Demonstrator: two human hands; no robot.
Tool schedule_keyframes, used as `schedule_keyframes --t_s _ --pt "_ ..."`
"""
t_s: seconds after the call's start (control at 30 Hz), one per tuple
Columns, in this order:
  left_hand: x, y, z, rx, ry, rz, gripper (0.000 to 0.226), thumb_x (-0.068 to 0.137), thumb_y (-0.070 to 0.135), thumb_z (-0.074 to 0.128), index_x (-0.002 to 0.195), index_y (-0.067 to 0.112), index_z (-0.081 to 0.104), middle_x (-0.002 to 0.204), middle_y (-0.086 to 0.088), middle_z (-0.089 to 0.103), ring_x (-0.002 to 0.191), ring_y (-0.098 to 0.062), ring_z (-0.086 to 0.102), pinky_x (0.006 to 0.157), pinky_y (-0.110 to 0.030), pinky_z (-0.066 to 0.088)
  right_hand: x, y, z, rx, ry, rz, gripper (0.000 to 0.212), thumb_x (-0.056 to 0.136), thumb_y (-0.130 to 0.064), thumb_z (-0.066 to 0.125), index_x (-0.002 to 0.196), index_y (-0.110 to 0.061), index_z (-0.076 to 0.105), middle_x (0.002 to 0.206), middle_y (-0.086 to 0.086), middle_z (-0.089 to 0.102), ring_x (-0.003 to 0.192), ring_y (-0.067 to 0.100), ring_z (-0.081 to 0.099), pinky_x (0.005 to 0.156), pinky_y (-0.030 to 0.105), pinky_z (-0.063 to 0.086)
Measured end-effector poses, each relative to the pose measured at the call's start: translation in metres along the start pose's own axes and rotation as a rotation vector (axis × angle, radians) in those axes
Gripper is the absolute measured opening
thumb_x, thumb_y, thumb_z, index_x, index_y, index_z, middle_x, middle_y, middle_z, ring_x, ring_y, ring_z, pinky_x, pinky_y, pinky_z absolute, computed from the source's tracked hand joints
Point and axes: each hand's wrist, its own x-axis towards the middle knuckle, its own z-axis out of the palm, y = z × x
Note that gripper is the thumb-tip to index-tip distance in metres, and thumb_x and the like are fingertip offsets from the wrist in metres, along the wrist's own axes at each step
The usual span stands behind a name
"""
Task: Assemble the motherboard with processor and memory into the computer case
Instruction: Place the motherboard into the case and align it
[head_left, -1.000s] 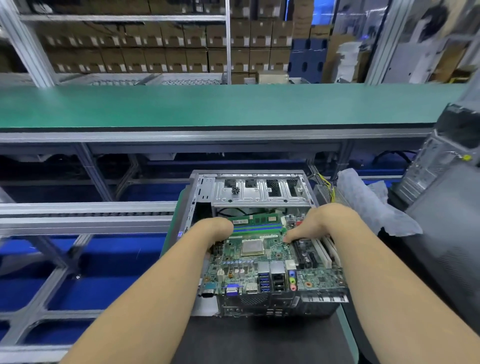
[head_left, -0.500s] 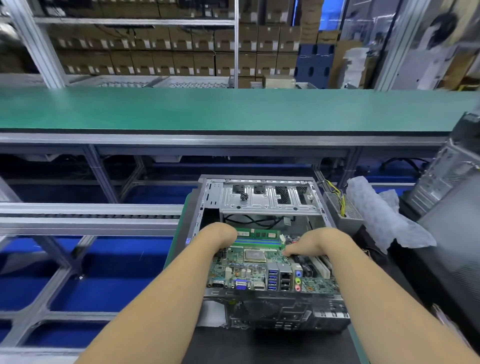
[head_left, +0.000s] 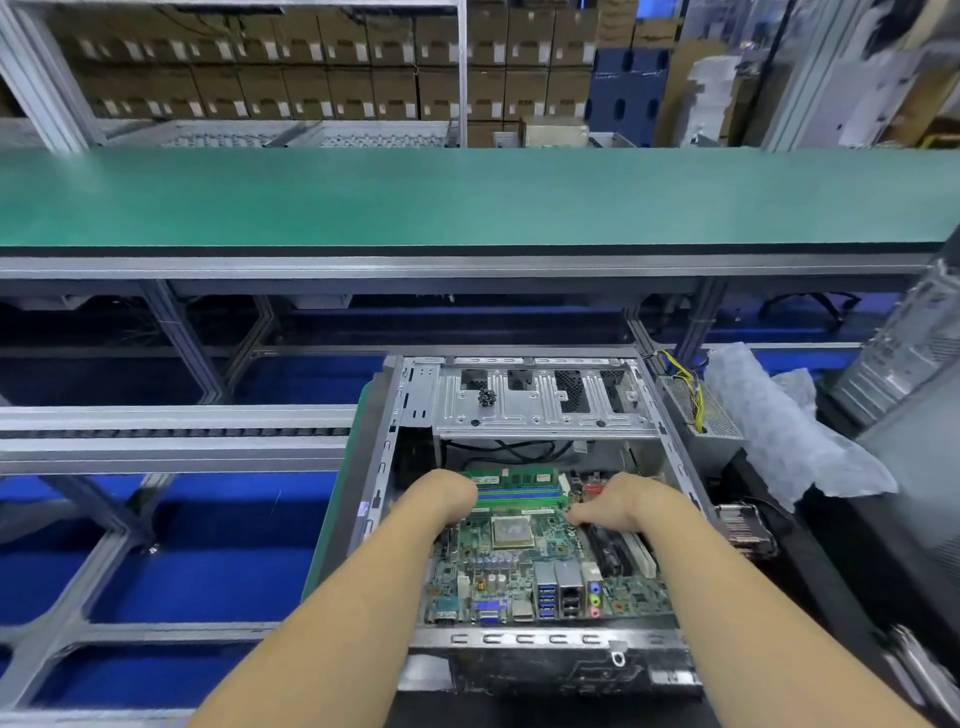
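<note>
The green motherboard (head_left: 524, 571) lies low inside the open metal computer case (head_left: 550, 638), its port block near the case's near wall. A square processor (head_left: 512, 532) sits at its middle and a green memory stick (head_left: 511, 479) stands in the blue slots at its far edge. My left hand (head_left: 447, 493) grips the board's far left edge, fingers curled down out of sight. My right hand (head_left: 615, 501) grips the board's far right part, thumb pointing toward the processor.
The case's drive cage (head_left: 535, 402) spans its far end, with black cables under it. A power supply with yellow wires (head_left: 696, 410) and crumpled plastic wrap (head_left: 779, 431) lie to the right. Another case (head_left: 914, 348) stands far right. A green conveyor (head_left: 467, 197) runs behind.
Both hands have pushed the motherboard forward and down, from tilted over the near wall into the case. It now sits lower, behind the rear panel.
</note>
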Motion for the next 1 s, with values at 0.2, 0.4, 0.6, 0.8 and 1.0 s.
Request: schedule_keyframes --t_s 0.2,0.4,0.6,0.8,1.0 --pt "0.012 0.001 0.016 0.108 0.009 0.04 0.041 0.088 -0.015 0.041 0.061 0.013 0.029 0.064 -0.003 0.019 0.055 -0.016 0.014 0.052 -0.027 0.022 0.021 0.003 0.012 0.102 0.071 0.029 0.079 0.079 -0.069 0.062 0.131 -0.01 0.057 0.123 0.011 0.065 0.11 0.031 0.061 0.097 0.04 0.051" --pt "0.027 -0.001 0.032 -0.058 0.001 0.046 0.045 0.085 -0.015 0.046 0.06 0.017 0.029 0.064 -0.006 0.032 0.054 -0.016 0.02 0.056 -0.029 0.027 0.033 0.006 0.019 0.143 0.081 0.078 0.085 0.08 -0.065 0.062 0.144 -0.011 0.047 0.138 0.011 0.058 0.121 0.033 0.057 0.101 0.042 0.049" --pt "0.032 0.002 0.041 -0.398 0.137 -0.047 0.016 0.097 0.011 0.043 0.085 0.02 0.047 0.069 0.002 0.04 0.059 -0.012 0.039 0.079 -0.032 0.046 0.041 0.01 0.019 0.152 0.0 0.149 0.114 0.081 -0.064 0.061 0.159 -0.006 0.002 0.148 0.017 0.047 0.128 0.036 0.05 0.104 0.043 0.047" --pt "0.042 -0.001 0.044 -0.334 0.13 -0.056 0.036 0.087 -0.016 0.04 0.07 0.016 0.037 0.067 -0.001 0.029 0.057 -0.016 0.025 0.059 -0.025 0.029 0.042 0.007 0.023 0.161 0.059 0.158 0.109 0.083 -0.069 0.056 0.159 -0.009 0.006 0.155 0.018 0.039 0.137 0.039 0.043 0.109 0.051 0.043" --pt "0.044 -0.002 0.036 -0.247 0.112 -0.173 0.048 0.08 -0.022 0.042 0.063 0.02 0.025 0.065 0.002 0.019 0.057 -0.013 0.014 0.051 -0.022 0.013 0.037 0.003 0.019 0.206 0.211 0.084 0.081 0.082 -0.067 0.062 0.137 -0.009 0.047 0.118 0.01 0.062 0.105 0.031 0.058 0.092 0.045 0.053"
